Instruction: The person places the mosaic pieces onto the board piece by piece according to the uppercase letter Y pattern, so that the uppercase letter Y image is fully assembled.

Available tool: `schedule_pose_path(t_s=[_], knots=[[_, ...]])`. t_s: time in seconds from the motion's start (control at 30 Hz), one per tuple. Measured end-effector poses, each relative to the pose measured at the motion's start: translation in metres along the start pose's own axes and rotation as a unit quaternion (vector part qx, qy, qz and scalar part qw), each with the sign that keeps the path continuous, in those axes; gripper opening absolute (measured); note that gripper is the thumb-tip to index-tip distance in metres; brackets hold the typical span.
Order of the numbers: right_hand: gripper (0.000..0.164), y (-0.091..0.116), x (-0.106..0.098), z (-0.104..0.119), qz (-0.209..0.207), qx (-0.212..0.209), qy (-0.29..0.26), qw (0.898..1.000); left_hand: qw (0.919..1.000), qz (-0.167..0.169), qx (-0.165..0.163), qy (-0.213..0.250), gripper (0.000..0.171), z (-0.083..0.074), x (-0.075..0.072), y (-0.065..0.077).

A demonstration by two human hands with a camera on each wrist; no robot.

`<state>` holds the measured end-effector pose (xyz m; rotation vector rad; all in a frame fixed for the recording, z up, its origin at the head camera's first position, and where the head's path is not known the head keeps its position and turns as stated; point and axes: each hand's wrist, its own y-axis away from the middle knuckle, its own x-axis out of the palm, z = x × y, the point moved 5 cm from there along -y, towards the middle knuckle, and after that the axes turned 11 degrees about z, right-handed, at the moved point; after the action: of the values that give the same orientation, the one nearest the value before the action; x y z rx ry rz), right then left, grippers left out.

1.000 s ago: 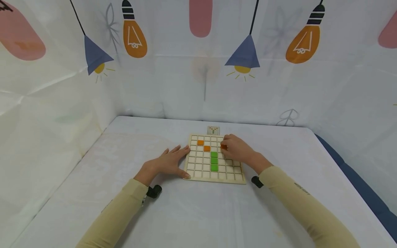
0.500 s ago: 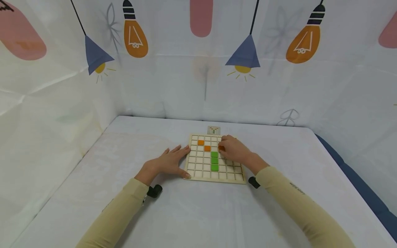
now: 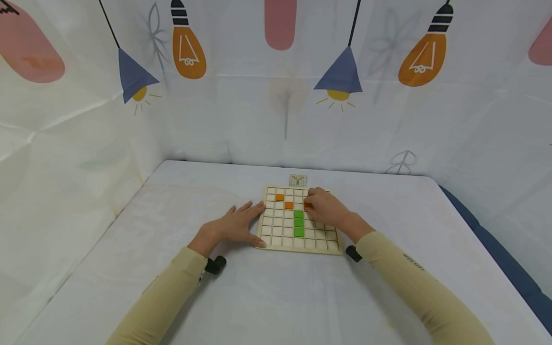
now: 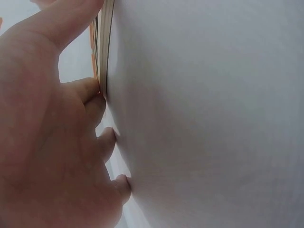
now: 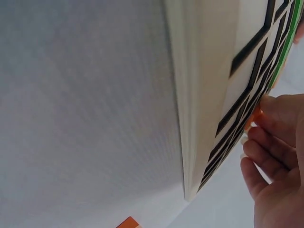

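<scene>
A wooden grid board [image 3: 277, 231] lies on the white table, with two orange tiles [image 3: 289, 205] in a diagonal and a column of green tiles [image 3: 299, 222] in its squares. My left hand [image 3: 235, 226] is spread along the board's left side, thumb at the near corner and fingertips at the edge. Over the board's right half, my right hand [image 3: 329, 207] pinches an orange tile [image 5: 256, 115] between thumb and finger, close over the squares. Its fingers hide part of the grid. In the right wrist view the tile is right at the grid surface.
Behind the board lies a small pattern card [image 3: 298, 180] showing a similar grid. In the right wrist view another orange piece [image 5: 128, 223] is on the table beyond the board's edge. A printed white curtain [image 3: 241, 120] hangs behind the table.
My right hand has shifted slightly left with the orange tile, and then stayed nearly still over the board. The left hand has kept its place at the board's edge.
</scene>
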<state>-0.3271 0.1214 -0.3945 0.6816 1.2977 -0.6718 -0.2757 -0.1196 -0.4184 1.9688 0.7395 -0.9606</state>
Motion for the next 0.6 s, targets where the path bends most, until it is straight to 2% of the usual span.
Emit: schedule_pose_path(t_s=[0.6], knots=[[0.019, 0.004, 0.0006, -0.0019, -0.001, -0.001, -0.023, 1.0, 1.0, 0.003, 0.001, 0.001, 0.114, 0.0003, 0.0004, -0.0008]])
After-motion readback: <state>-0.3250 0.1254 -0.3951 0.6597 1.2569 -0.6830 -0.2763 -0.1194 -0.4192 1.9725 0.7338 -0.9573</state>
